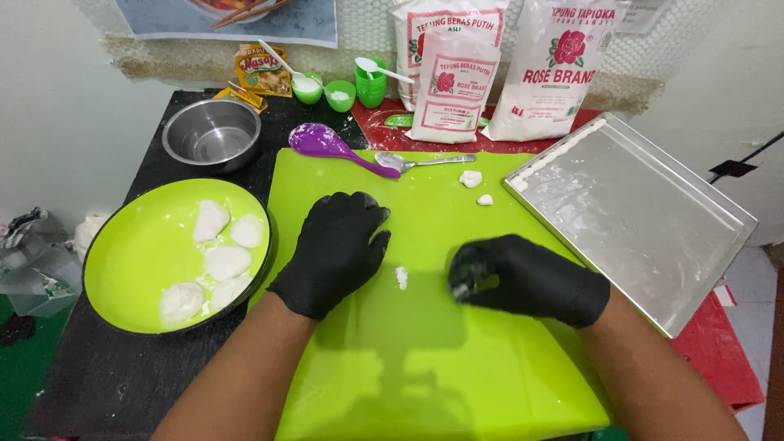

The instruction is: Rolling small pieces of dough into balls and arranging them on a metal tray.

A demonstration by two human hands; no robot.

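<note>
Both my hands wear black gloves and rest on a lime-green cutting mat (425, 359). My left hand (336, 249) lies flat, palm down, fingers together, holding nothing that I can see. My right hand (523, 278) is curled with its fingertips pressed to the mat, and whether dough is under them is hidden. A small white dough crumb (401, 277) lies between the two hands. Two more dough bits (470, 178) sit at the mat's far edge. Several white dough pieces (214, 261) lie in a round green plate (131, 245) at my left.
A metal tray (645, 220) with a row of small dough pieces along its far rim lies at the right. Behind the mat are a purple scoop (327, 144), a metal spoon (420, 161), a steel bowl (211, 133), green cups (339, 94) and white flour bags (449, 82).
</note>
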